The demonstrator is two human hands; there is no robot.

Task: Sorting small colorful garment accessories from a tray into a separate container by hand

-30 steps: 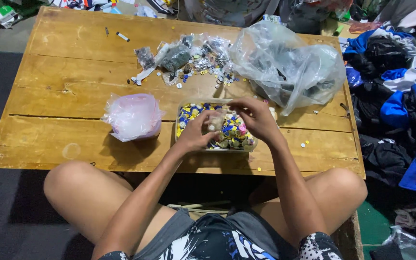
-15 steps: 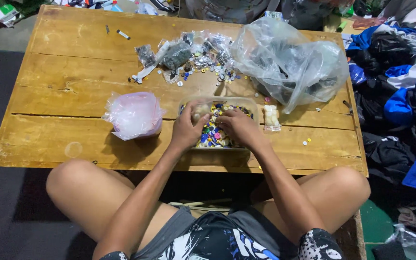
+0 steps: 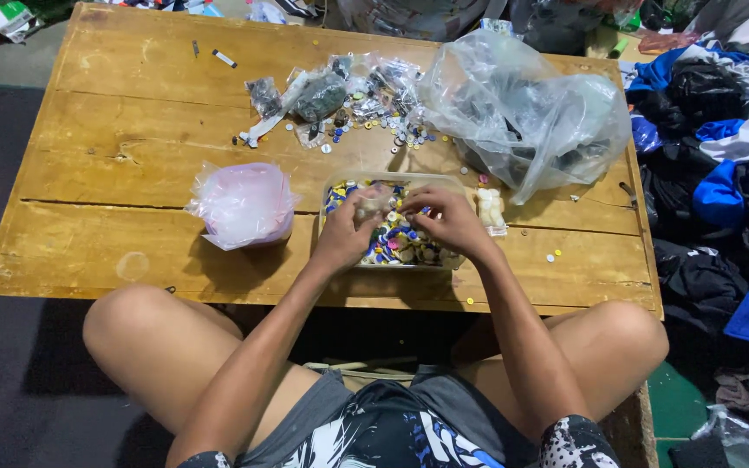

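Note:
A clear shallow tray (image 3: 329, 192) full of colourful buttons (image 3: 396, 247) sits near the front edge of a wooden table (image 3: 132, 173). My left hand (image 3: 346, 238) is over the tray's left part, with its fingers closed on a small clear packet (image 3: 372, 204) of pale pieces. My right hand (image 3: 454, 224) lies over the tray's right part, fingers bent toward the packet. Whether it grips anything is hidden. A small bag of white buttons (image 3: 489, 211) lies just right of the tray.
A pink-tinted plastic bag (image 3: 243, 205) stands left of the tray. Behind it lie loose buttons and small packets (image 3: 348, 95), and a large crumpled clear bag (image 3: 526, 117) sits at the back right. Clothes (image 3: 721, 182) are heaped right of the table. My bare knees are below its front edge.
Both hands moved from the tray's front edge to over its middle, and the small bag of white buttons came into view at the tray's right side.

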